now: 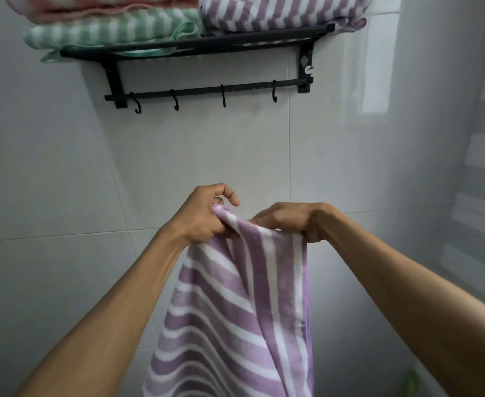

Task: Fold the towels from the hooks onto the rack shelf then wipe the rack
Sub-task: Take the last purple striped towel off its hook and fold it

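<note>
Purple-and-white striped towel (pixel 235 310) hangs in front of you from its top edge, below the black rack (pixel 201 44) and well clear of it. Your left hand (pixel 204 216) pinches one bunched corner, and your right hand (pixel 295 222) is clenched round the edge just beside it, so the cloth falls in a narrow, twisted drape. All four hooks (pixel 175 103) are bare, and the shelf already carries a pink towel (pixel 100 7) on a green towel (pixel 106 30), with another purple folded towel (pixel 278 12) alongside, so this looks like the last one to fold. To fold it well, slide your hands apart along the top hem until you hold both corners and the stripes hang flat. Then bring the corners together evenly, matching edges before each halving. Keep the bundle compact: the free space on the shelf seems small.
</note>
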